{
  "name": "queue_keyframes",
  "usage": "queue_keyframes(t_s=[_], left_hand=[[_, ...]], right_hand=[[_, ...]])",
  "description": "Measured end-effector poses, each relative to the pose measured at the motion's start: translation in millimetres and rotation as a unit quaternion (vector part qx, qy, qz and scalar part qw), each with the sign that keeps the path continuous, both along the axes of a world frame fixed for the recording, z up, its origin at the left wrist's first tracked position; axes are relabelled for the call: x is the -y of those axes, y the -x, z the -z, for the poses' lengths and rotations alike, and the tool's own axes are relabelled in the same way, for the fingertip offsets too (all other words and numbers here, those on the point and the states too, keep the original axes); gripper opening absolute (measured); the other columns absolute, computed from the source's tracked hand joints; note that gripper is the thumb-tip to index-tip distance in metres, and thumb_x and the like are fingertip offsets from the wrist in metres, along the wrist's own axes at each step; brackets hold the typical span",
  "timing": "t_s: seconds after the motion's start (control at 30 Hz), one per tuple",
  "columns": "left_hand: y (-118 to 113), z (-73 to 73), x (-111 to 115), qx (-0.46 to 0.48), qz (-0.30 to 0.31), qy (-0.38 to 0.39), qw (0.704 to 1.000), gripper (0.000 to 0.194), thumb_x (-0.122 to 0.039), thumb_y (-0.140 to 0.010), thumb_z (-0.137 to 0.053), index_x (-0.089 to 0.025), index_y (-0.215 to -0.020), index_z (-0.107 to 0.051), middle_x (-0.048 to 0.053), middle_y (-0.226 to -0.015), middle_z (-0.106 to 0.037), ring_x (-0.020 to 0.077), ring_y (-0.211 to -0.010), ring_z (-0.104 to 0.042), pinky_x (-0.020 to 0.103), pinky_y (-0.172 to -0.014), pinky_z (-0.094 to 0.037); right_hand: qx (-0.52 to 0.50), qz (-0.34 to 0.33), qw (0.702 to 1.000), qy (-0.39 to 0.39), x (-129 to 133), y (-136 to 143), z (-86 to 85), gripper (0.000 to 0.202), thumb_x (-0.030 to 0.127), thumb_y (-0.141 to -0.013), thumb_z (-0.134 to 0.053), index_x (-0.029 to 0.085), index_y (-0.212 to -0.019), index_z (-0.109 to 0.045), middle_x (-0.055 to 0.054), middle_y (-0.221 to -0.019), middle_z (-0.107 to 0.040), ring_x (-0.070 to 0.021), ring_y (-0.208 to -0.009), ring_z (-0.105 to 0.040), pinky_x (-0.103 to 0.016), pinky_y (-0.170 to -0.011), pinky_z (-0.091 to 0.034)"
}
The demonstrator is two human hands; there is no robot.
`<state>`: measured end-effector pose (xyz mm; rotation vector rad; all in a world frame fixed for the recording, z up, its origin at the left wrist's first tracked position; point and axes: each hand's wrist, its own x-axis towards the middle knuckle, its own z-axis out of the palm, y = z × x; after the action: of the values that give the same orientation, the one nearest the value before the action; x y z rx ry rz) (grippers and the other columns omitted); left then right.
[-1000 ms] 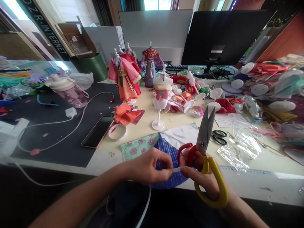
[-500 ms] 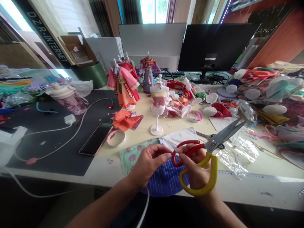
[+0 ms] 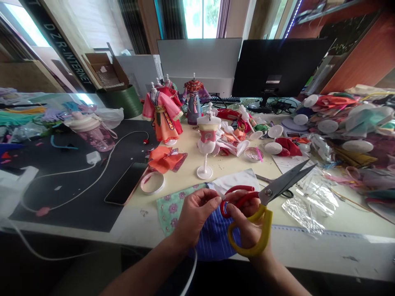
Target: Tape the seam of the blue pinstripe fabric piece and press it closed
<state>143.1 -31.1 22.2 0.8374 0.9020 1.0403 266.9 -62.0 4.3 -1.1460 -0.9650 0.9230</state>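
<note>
Your right grip (image 3: 249, 231) wraps round scissors (image 3: 271, 191), blades parted toward far right. Your left grip (image 3: 195, 209) pinches a small pale strip (image 3: 223, 197) above blue striped cloth (image 3: 216, 240) near the table's (image 3: 135, 220) near edge.

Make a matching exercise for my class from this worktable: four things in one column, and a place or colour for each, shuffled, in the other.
Column 1
1. Red-and-yellow-handled scissors
2. Phone
3. Striped fabric
4. Flowered fabric

Column 2
A. By the dark mat's right edge
B. Pale green
C. In the right hand
D. Deep blue

Right pairs: 1-C, 2-A, 3-D, 4-B
</note>
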Motion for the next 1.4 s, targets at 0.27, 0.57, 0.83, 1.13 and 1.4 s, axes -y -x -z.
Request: queue_keyframes(t_s=[0.27, 0.57, 0.83, 1.13, 1.4], left_hand=[[5.7, 2.4, -0.5, -0.039, -0.072, -0.114, 0.99, 0.012, -0.022, -0.078, -0.07, -0.016, -0.071, -0.063, -0.002, -0.071, -0.057, 0.0083, -0.071, -0.051, 0.019, -0.069, -0.043], [15.6, -8.5, -4.0, 0.043, -0.089, -0.075, 0.992, 0.01, -0.021, -0.072, -0.075, -0.017, -0.074, -0.066, -0.001, -0.079, -0.063, 0.0098, -0.077, -0.055, 0.02, -0.075, -0.044], [18.5, -5.4, -2.7, 0.016, -0.085, -0.131, 0.988, 0.006, -0.02, -0.077, -0.071, -0.017, -0.076, -0.065, -0.001, -0.077, -0.064, 0.0111, -0.076, -0.057, 0.022, -0.075, -0.045], [14.6, -7.4, -0.9, 0.004, -0.111, -0.098, 0.989, 0.006, -0.021, -0.076, -0.071, -0.016, -0.078, -0.067, -0.001, -0.071, -0.065, 0.0094, -0.071, -0.056, 0.019, -0.07, -0.045], [11.6, -11.8, -2.1, 0.009, -0.115, -0.08, 0.99, 0.007, -0.021, -0.074, -0.07, -0.015, -0.076, -0.067, 0.0, -0.07, -0.065, 0.0099, -0.07, -0.056, 0.02, -0.07, -0.045]], right_hand=[[0.192, -0.002, 0.98, -0.059, 5.5, -13.3, -2.6, 0.022, 0.036, -0.084, -0.06, 0.019, -0.097, -0.057, -0.003, -0.079, -0.061, -0.0155, -0.066, -0.058, -0.03, -0.063, -0.05], [0.514, -0.134, 0.846, 0.036, 9.3, -50.3, -19.2, 0.062, 0.063, -0.07, -0.062, 0.016, -0.108, -0.05, -0.007, -0.08, -0.06, -0.0227, -0.066, -0.059, -0.034, -0.057, -0.046], [0.55, -0.15, 0.82, 0.062, 14.6, -38.2, -17.9, 0.062, 0.066, -0.067, -0.066, 0.015, -0.099, -0.053, -0.01, -0.087, -0.063, -0.0243, -0.071, -0.061, -0.035, -0.061, -0.047], [0.588, -0.086, 0.805, -0.007, 14.0, -35.3, -8.4, 0.057, 0.072, -0.07, -0.06, 0.017, -0.085, -0.055, -0.004, -0.067, -0.06, -0.0153, -0.047, -0.052, -0.027, -0.044, -0.037], [0.597, -0.062, 0.799, -0.032, 15.8, -36.1, -6.4, 0.056, 0.073, -0.072, -0.057, 0.018, -0.083, -0.055, 0.001, -0.057, -0.054, -0.0129, -0.041, -0.045, -0.025, -0.041, -0.034]])
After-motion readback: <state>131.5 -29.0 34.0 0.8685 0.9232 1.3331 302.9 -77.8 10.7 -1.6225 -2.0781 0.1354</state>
